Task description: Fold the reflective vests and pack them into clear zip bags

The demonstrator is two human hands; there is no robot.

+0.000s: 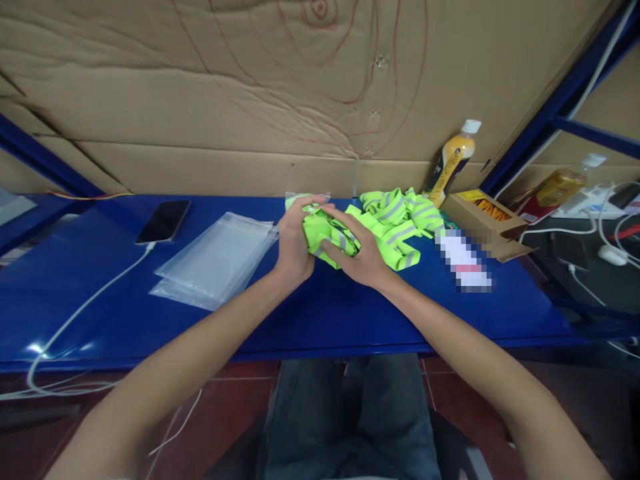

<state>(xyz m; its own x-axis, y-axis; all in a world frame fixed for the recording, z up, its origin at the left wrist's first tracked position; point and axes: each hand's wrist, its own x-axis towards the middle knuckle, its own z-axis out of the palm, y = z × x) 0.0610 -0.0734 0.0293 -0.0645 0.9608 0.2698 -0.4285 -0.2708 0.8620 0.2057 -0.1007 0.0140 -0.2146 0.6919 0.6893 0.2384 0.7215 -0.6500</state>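
Note:
A bundled neon-yellow reflective strap (320,237) with grey stripes is held between my two hands, above the blue table. My left hand (294,243) wraps round its left side. My right hand (363,257) presses on it from the right, fingers over the top and thumb across the front. Several more reflective straps (395,217) lie in a loose heap just beyond my right hand. To the left of my left hand lie flat clear plastic bags (215,260), overlapping. Behind my hands, another small clear bag (295,198) shows partly.
A phone (163,221) on a white cable lies at the left of the blue table (310,327). At the right stand a drink bottle (453,160) and an open cardboard box (493,220). A blurred-out white item (465,260) lies before the box. Cardboard (225,100) walls the back.

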